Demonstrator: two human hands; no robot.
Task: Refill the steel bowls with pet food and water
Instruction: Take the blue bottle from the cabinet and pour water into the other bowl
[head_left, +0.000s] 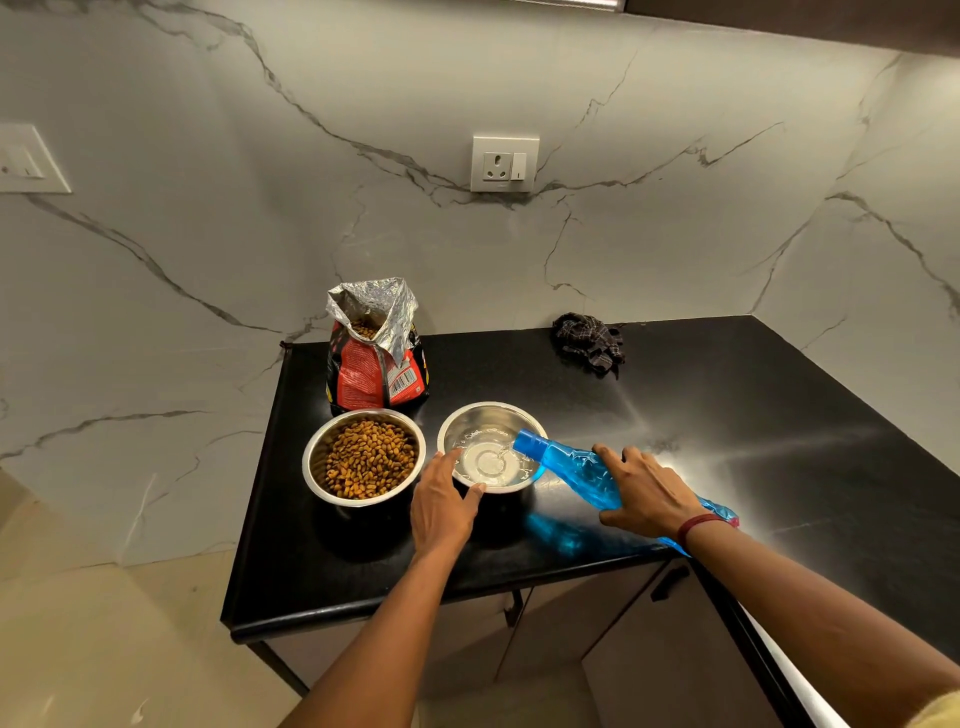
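Two steel bowls stand side by side on the black counter (727, 415). The left bowl (313, 457) is heaped with brown kibble. The right bowl (491, 415) holds a shallow pool of water. My left hand (441, 506) grips the right bowl's near-left rim, thumb along the edge. My right hand (647, 493) holds a blue plastic bottle (576, 467) tipped on its side, its neck over the bowl's right rim, with water running out into the bowl.
An open red and black pet food bag (374, 364) with a foil lining stands behind the left bowl. A dark checked cloth (589, 340) lies crumpled by the marble wall. A wall socket (504, 163) sits above. Cabinet doors with dark handles (670, 582) are below the counter edge.
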